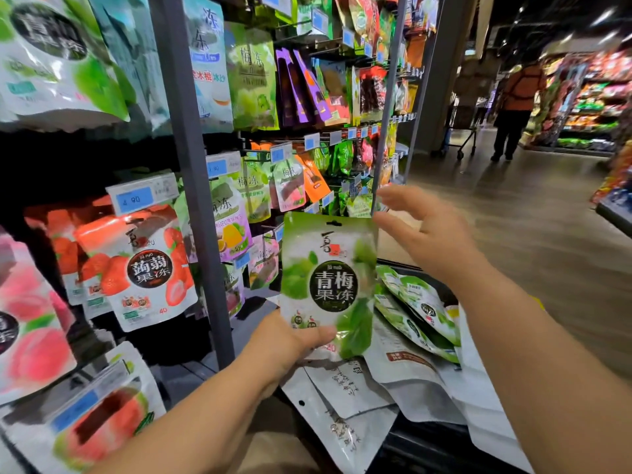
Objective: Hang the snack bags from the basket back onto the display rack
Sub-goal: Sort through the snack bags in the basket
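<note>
The left hand [290, 340] grips a flat, glossy green snack bag [328, 278] by its lower edge. The right hand [424, 234] is spread wide, near the bag's top corner.

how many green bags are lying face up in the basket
2: an upper green bag at the pile's far right and a lower green bag tucked under it. The held bag in the left hand may hide more.
</note>
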Tool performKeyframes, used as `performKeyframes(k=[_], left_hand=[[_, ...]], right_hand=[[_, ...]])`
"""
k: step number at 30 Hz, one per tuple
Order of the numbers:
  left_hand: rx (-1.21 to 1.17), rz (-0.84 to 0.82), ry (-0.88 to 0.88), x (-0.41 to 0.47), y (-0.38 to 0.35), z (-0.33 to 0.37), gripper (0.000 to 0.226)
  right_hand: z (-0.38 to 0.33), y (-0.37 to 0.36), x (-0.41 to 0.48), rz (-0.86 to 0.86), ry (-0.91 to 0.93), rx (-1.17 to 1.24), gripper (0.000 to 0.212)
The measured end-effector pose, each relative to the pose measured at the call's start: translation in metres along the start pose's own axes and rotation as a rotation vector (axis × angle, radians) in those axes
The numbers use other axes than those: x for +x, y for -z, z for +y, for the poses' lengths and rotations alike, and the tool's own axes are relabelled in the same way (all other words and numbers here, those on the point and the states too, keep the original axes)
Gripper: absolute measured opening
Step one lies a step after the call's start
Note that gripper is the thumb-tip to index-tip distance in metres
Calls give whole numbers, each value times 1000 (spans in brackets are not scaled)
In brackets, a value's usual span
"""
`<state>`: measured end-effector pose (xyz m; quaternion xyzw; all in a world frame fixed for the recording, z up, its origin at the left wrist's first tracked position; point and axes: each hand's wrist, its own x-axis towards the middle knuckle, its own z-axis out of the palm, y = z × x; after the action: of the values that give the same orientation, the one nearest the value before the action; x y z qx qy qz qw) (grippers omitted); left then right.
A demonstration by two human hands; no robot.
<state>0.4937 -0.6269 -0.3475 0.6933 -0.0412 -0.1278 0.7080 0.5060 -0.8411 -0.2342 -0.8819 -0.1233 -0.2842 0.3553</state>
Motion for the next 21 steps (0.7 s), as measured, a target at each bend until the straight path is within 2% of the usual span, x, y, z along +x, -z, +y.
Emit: performKeyframes(k=[2,5,7,9,11,16,21], left_hand=[[-45,25,6,3,4,-5,33],[-85,38,12,5,6,-8,36],[-78,34,11,5,6,-8,37],[-79,25,17,5,7,-9,38],[-87,17,25,5,8,-10,41],[-108,42,33,1,6,-10,37],[-117,58,28,-1,4,-10,36]], right_hand=[[28,9,-14,-40,-110,9,33],[66,13,-47,-406,-348,-11,17],[85,9,-72,-570,-473,54,24],[95,3,-90,-644,-556,133,37],[101,-2,-98,-661,-578,161,46],[99,-8,-103,-643,-606,155,33],[100,-13,-106,-541,-558,-21,23]])
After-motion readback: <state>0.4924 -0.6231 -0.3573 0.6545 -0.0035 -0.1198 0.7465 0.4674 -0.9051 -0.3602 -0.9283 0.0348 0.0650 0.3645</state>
